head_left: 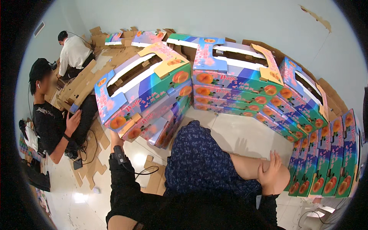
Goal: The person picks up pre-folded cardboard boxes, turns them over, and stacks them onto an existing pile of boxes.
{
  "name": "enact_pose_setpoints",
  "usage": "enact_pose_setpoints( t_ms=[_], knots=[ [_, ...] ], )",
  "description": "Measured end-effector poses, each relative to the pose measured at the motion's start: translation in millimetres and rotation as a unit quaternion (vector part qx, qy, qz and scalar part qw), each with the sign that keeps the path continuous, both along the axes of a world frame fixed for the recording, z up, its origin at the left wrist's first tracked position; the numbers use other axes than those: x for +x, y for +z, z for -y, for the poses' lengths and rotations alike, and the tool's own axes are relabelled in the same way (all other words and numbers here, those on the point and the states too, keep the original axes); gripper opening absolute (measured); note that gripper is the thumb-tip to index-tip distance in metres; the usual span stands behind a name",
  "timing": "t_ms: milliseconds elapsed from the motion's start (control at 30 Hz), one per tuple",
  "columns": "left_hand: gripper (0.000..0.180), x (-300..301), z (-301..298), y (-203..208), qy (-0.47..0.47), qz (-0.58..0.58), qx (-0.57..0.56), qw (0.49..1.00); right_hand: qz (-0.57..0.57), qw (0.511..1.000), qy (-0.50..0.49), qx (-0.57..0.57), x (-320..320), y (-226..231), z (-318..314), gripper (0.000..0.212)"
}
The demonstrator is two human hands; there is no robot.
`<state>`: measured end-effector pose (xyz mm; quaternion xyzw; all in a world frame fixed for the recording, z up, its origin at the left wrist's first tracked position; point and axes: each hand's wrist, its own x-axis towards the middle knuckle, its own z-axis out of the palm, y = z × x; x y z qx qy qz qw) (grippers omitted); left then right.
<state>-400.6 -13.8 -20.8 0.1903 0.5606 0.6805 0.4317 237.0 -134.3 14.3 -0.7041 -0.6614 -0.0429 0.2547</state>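
Note:
My left hand (116,140) reaches up to the lower left corner of a printed fruit carton (151,97) on top of the left stack. It touches or lies just behind that corner; its fingers are hidden by the carton. This carton has a peach print, a long slot in its top and folded flaps, and sits slightly askew on the cartons below it (157,126). My right hand (271,170) rests on my bare knee with its fingers stretched out, holding nothing.
A second carton stack (237,73) stands ahead, and a third (301,99) to its right. Several cartons stand on edge (326,157) at the far right. Two people sit at the left among brown cardboard pieces (78,86). Flattened cardboard (155,172) and a black cable (147,170) lie near my left arm.

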Motion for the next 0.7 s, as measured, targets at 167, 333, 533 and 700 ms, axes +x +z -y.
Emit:
enact_pose_setpoints(
  t_ms=[167, 333, 533, 700],
  knots=[
    [0.062, -14.6, 8.4, -5.1, -0.104, 0.073, -0.034, 0.991, -0.01, 1.0, 0.025, 0.012, -0.8, -0.3, -1.6, 0.061],
    [0.064, -7.0, 24.5, -2.6, -0.133, -0.014, -0.063, 0.989, -0.013, 1.0, 0.028, 0.005, 3.8, -6.3, -1.7, 0.061],
    [0.062, 35.5, 50.3, -4.9, -0.063, -0.08, -0.06, 0.993, -0.024, 1.0, 0.008, -0.008, 3.0, -2.0, 0.6, 0.059],
    [0.067, 42.2, 57.6, -45.6, -0.029, -0.057, 0.07, 0.996, -0.005, 1.0, 0.016, -0.017, -1.4, 1.7, -4.7, 0.055]
  ],
)
